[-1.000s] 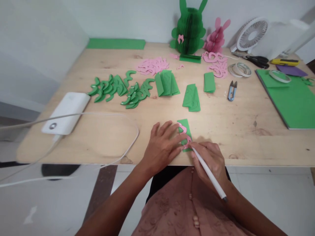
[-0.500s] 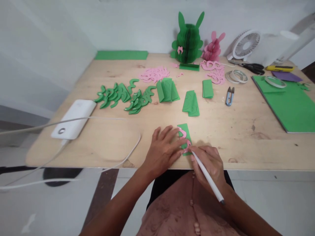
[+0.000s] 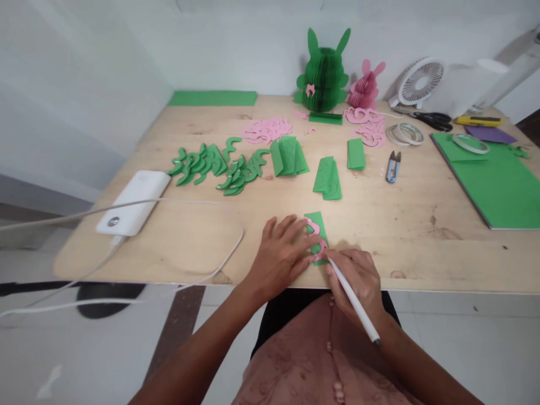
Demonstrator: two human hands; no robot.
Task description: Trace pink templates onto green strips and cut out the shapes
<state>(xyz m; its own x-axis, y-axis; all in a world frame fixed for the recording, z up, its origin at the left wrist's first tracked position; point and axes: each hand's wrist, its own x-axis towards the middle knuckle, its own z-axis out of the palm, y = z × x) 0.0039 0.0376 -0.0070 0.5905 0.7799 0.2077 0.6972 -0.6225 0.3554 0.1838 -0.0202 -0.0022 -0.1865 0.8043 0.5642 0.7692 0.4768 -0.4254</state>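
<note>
A small green paper strip (image 3: 313, 215) lies near the table's front edge, with a curved pink paper cutout (image 3: 313, 226) on top of it. My left hand (image 3: 283, 253) lies flat with fingers spread, its fingertips pressing on the cutout and the strip. In my right hand (image 3: 358, 281) is a white pen (image 3: 352, 298), slanted, its tip down at the lower right edge of the pink cutout. The fingers partly cover the cutout's lower half. Folded green paper pieces (image 3: 327, 179) rest just beyond the hands.
Green curved cutouts (image 3: 202, 163) and pink cutouts (image 3: 268, 130) lie in piles. A white power bank (image 3: 134, 202) with cables is at left. Blue snips (image 3: 394, 167), tape rolls (image 3: 410, 134), black-handled scissors (image 3: 436, 120) and a yellow cutter (image 3: 478, 121) lie right. A green honeycomb paper figure (image 3: 323, 79) stands behind.
The camera view has shifted slightly. Both hands stay in nearly the same place, and the pen tip remains at the cutout's lower edge.
</note>
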